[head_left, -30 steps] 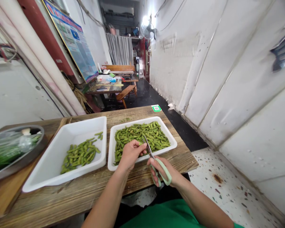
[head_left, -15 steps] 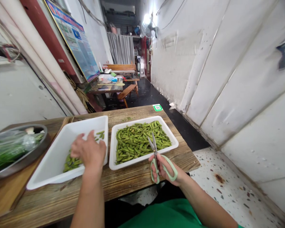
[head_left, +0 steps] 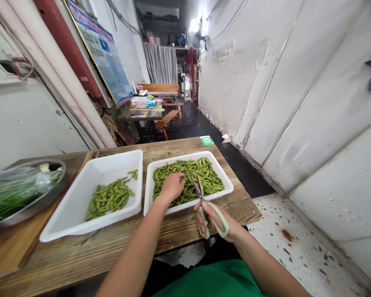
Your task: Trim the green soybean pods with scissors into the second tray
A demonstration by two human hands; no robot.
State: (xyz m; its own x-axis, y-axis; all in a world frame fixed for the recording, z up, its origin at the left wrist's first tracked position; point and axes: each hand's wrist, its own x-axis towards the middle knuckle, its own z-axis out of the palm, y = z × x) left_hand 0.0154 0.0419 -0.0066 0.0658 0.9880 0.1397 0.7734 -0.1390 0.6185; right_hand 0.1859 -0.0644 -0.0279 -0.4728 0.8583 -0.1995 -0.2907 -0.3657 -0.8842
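My left hand [head_left: 173, 186] is over the fuller white tray [head_left: 228, 186], fingers bent together down at the heap of green edamame pods [head_left: 207, 173]. What its fingertips pinch, if anything, is hidden. In my right hand [head_left: 218, 220] are scissors [head_left: 200, 190] with pale green handles, their blades parted and pointing up over that tray's near side. The deeper white tray [head_left: 64, 202] to the left holds a smaller pile of pods [head_left: 111, 196], with a few lying apart near its right wall.
A metal basin [head_left: 24, 214] with bagged green vegetables [head_left: 9, 198] stands on a wooden board [head_left: 15, 251] at far left. Green trimmings [head_left: 167, 154] and a QR-code sticker [head_left: 207, 140] are on the wooden table [head_left: 160, 235]. Beyond are another table and benches [head_left: 167, 119].
My left hand has moved right, from above the deeper tray, spread and blurred, to the pods in the fuller tray. The scissors have stayed nearly in place.
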